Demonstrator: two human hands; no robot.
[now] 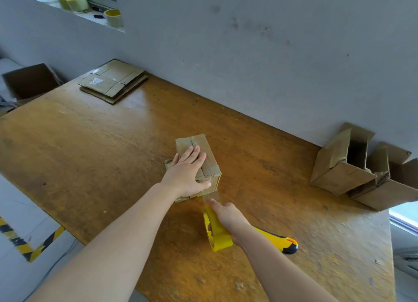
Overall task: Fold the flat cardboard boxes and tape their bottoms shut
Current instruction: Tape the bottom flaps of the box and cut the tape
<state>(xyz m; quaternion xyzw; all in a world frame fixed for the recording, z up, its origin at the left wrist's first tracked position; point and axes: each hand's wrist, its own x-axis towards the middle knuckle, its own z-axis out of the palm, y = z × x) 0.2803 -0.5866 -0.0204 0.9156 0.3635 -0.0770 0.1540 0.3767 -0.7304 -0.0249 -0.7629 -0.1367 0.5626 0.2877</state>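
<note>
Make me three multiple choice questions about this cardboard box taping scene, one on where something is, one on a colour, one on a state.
1. Where does the stack of flat cardboard lie?
A. far left corner of the table
B. on the floor
C. under the box being taped

2. What colour is the tape roll in the right hand?
A. red
B. yellow
C. blue

3. What is the left hand doing?
A. hanging free
B. holding the knife
C. pressing flat on the box

Answers: 1 A, the stack sits by the wall at far left. 2 B, the roll is yellow. 3 C, the palm lies on the box's top.
</note>
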